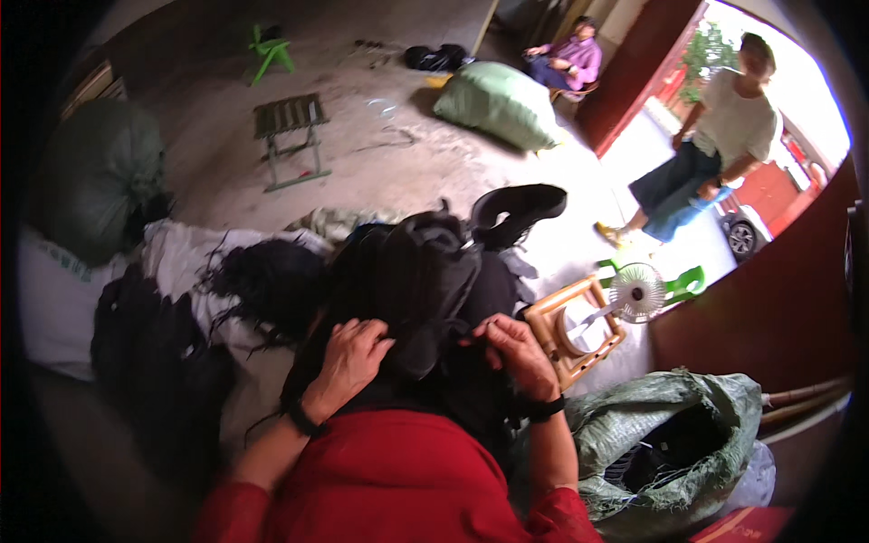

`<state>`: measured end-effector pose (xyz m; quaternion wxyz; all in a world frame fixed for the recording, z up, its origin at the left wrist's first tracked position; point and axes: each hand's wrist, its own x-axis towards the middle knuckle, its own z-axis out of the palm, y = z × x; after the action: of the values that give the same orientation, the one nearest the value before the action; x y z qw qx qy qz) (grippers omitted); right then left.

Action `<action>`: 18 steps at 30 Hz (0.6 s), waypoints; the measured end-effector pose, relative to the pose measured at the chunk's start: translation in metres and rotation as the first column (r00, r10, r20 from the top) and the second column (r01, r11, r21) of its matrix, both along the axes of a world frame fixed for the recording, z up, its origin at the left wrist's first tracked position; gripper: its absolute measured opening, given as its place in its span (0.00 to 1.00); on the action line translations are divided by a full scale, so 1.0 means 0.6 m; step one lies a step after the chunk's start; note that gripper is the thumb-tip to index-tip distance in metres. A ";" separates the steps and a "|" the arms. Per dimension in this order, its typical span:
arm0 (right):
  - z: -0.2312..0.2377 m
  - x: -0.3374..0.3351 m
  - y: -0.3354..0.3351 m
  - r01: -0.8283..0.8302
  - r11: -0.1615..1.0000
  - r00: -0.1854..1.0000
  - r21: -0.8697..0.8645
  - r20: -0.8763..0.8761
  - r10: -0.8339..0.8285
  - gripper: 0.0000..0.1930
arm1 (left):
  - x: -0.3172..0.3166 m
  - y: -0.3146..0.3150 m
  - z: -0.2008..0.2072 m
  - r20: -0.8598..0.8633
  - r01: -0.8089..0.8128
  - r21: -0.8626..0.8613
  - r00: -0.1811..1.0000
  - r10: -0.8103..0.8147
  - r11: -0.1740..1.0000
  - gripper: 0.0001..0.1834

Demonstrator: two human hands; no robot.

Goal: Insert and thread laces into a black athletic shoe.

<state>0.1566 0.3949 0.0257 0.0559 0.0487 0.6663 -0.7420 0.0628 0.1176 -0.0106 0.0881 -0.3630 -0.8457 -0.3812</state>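
Note:
A black shoe, soft and seemingly only an upper, lies over my lap with its toe end between my hands. My left hand is closed at the shoe's left side, its fingertips pressed together against the dark material. On the other side my right hand pinches a small dark piece, perhaps a lace end; black on black hides its shape. Just beyond, another black shoe rests on its side with its opening showing. Left of my lap lies a tangled heap of black laces.
A bamboo stool bearing a small white fan stands right, above an open green woven sack of black items. Left is a full sack. Ahead are a folding stool, a stuffed sack, a seated person and a person near the doorway.

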 end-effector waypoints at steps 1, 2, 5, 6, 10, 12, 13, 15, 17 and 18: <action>0.000 0.003 0.000 0.029 0.999 0.999 0.038 0.039 -0.030 0.13 | 0.000 -0.001 0.000 -0.006 0.004 0.017 1.000 -0.004 1.000 0.09; 0.002 0.005 0.000 -0.008 1.000 1.000 -0.017 -0.004 0.008 0.13 | 0.000 -0.001 0.000 -0.001 0.001 0.021 1.000 -0.001 1.000 0.11; 0.009 0.010 -0.002 -0.056 0.998 0.998 -0.007 -0.023 0.056 0.13 | 0.002 -0.002 0.000 -0.014 -0.032 0.102 0.999 0.033 0.994 0.19; 0.011 0.010 -0.003 -0.057 0.998 0.998 -0.003 -0.022 0.057 0.13 | 0.002 -0.002 -0.001 -0.036 -0.046 0.105 0.998 0.050 0.993 0.21; 0.013 0.009 -0.012 -0.028 0.997 1.000 0.070 0.008 0.027 0.13 | -0.004 -0.004 -0.007 -0.079 0.007 0.066 0.997 -0.002 0.998 0.22; 0.011 0.008 -0.018 -0.006 0.999 1.000 0.053 -0.015 0.007 0.13 | -0.006 -0.007 -0.011 -0.070 0.031 0.059 0.997 -0.027 0.998 0.22; 0.010 0.008 -0.020 0.015 0.999 1.000 0.034 -0.021 -0.014 0.14 | -0.007 -0.008 -0.013 -0.064 0.033 0.051 0.998 -0.030 0.998 0.22; 0.008 0.009 -0.024 0.056 0.998 0.998 0.039 -0.017 -0.055 0.14 | -0.007 -0.009 -0.015 -0.052 0.037 0.044 0.998 -0.035 0.998 0.21; 0.007 0.011 -0.027 0.074 0.996 0.997 0.047 -0.025 -0.073 0.15 | -0.006 -0.010 -0.016 -0.022 0.035 0.045 0.999 -0.034 0.998 0.20; 0.007 0.012 -0.027 0.090 0.995 0.996 0.038 -0.024 -0.089 0.15 | -0.006 -0.010 -0.016 0.015 0.031 0.027 0.999 -0.031 0.999 0.20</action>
<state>0.1638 0.3787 0.0298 0.0142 0.0710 0.6784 -0.7311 0.0594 0.1118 -0.0199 0.0805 -0.3721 -0.8354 -0.3965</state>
